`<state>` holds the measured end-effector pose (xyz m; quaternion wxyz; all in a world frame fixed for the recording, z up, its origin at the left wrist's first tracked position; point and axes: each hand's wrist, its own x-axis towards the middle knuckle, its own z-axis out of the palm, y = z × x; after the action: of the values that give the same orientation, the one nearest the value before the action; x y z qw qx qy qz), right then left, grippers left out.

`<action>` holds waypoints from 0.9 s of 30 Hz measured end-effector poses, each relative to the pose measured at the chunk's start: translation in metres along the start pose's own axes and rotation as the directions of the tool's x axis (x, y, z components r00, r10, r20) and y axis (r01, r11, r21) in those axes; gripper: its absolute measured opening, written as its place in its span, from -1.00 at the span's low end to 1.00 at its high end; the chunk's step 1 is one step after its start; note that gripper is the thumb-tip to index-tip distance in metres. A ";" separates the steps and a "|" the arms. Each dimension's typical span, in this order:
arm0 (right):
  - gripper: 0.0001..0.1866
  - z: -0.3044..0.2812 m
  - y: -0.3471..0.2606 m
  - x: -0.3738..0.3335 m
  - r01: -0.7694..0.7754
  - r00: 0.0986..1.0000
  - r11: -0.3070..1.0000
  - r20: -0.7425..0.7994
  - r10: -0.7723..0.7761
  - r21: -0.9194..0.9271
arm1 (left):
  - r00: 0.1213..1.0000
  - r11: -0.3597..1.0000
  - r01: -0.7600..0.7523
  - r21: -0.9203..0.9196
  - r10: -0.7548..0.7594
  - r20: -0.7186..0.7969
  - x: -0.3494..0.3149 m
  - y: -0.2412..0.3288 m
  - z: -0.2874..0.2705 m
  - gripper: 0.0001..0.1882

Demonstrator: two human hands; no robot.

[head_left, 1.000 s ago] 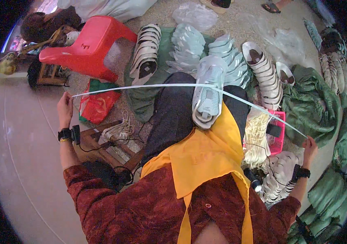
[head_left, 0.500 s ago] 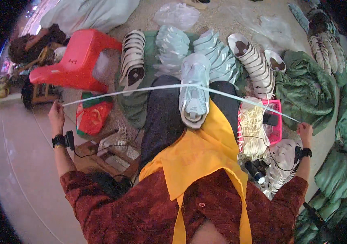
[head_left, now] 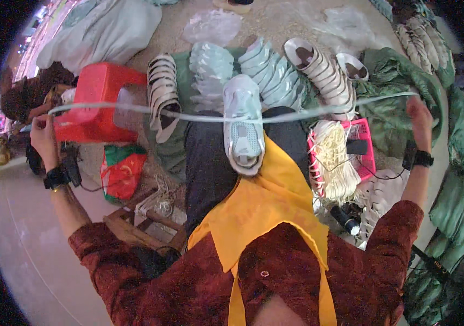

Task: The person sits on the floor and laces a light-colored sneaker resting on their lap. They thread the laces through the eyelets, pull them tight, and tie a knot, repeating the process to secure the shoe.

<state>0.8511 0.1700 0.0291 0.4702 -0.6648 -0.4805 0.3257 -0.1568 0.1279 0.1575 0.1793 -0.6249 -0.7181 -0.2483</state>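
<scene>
A pale mint sneaker [head_left: 243, 126] rests on my lap, toe pointing toward me. A long white shoelace [head_left: 188, 116] runs through it and stretches taut out to both sides. My left hand [head_left: 43, 137] pinches the lace's left end, arm spread wide near the red stool. My right hand [head_left: 420, 118] grips the lace's right end, raised over the green sacks. Both wrists wear black bands.
Rows of nested sneakers [head_left: 275, 65] lie on a green sheet ahead. A red plastic stool [head_left: 97, 102] stands at left, a pink basket [head_left: 360, 146] with a bundle of white laces [head_left: 331, 157] at right. Green sacks [head_left: 395, 76] pile at right. A wooden frame [head_left: 134, 228] sits at lower left.
Both arms have spread wider and lifted, pulling the lace tighter and straighter through the sneaker. The view has tilted, so the shoe sits lower toward me.
</scene>
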 end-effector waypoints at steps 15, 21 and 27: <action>-0.79 0.217 -0.068 -0.114 0.022 0.712 0.985 0.694 0.107 -0.174 | 0.458 0.311 0.800 -0.513 0.234 0.857 -0.172 0.295 0.068 -0.90; -0.82 0.115 -0.049 -0.033 -0.253 0.960 0.866 0.222 0.169 0.432 | 0.608 0.134 0.788 -0.601 -0.014 0.794 -0.151 0.294 0.071 -0.94; -0.65 0.205 -0.052 -0.145 -0.379 0.681 0.922 0.649 0.339 -0.084 | 0.530 0.090 0.841 -0.533 0.062 0.846 -0.177 0.310 0.088 -0.90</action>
<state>0.6057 0.1022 0.0044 0.2187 -0.5768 -0.4645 0.6354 0.1809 0.0657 0.0271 -0.6075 -0.3780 -0.5660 -0.4095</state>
